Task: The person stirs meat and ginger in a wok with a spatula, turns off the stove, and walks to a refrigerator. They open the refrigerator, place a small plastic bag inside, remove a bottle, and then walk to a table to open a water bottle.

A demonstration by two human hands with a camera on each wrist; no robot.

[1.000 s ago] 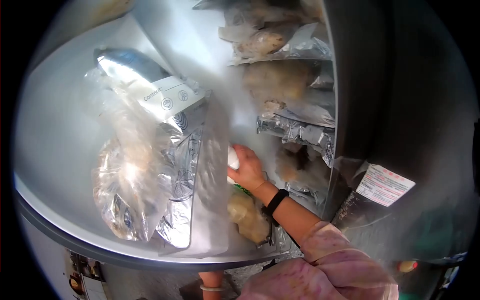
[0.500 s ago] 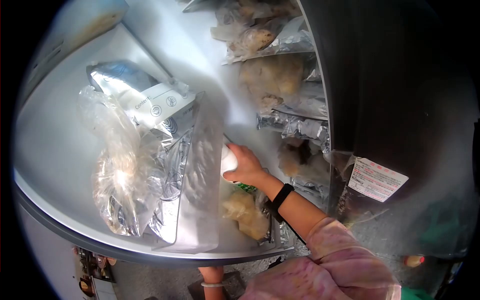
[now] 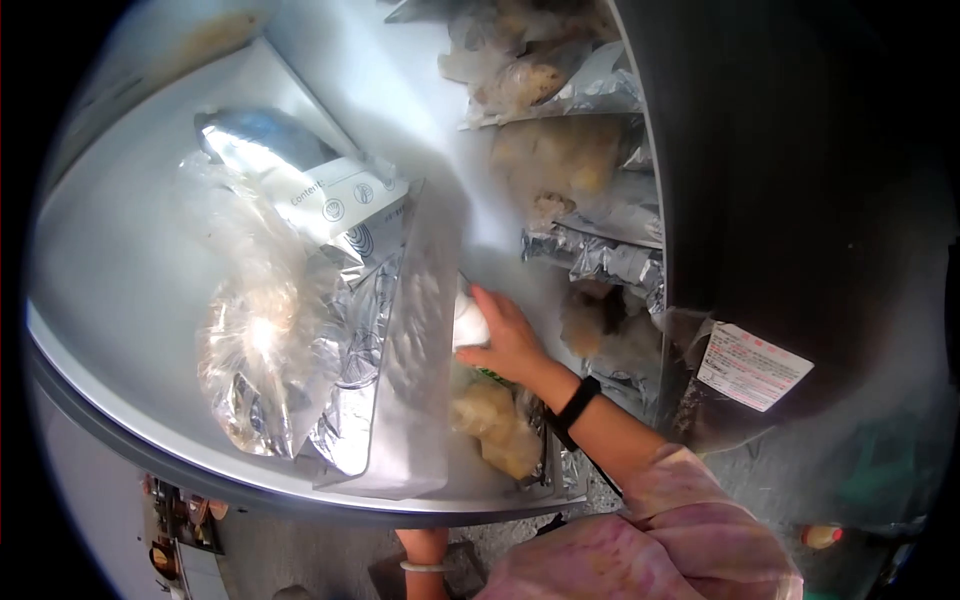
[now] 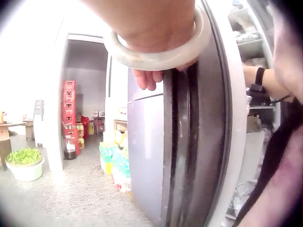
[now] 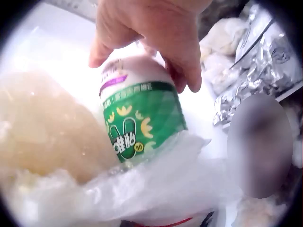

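My right hand (image 3: pixel 492 325) reaches into the open fridge door's shelf (image 3: pixel 400 480) and grips the top of a white bottle (image 3: pixel 468 322) with a green label. In the right wrist view the fingers (image 5: pixel 182 61) and thumb curl round the bottle (image 5: pixel 142 113), which stands between a pale frozen lump in plastic (image 5: pixel 42 127) and crumpled wrap. My left hand (image 4: pixel 147 78), with a pale bangle on the wrist, has its fingers curled round the edge of the door (image 4: pixel 199 142); the head view shows only that wrist (image 3: pixel 425 560) below the door.
Foil bags (image 3: pixel 350 330) and a clear bag of food (image 3: pixel 250 340) fill the door shelf left of the bottle. Fridge shelves on the right hold foil packs (image 3: pixel 600 260) and wrapped food. Beyond the door stand red crates (image 4: pixel 69 101), packs of bottles (image 4: pixel 113 163) and a basin of greens (image 4: pixel 26 163).
My right hand stays on the bottle's top and has shifted slightly to the right. The door and its bags have hardly moved.
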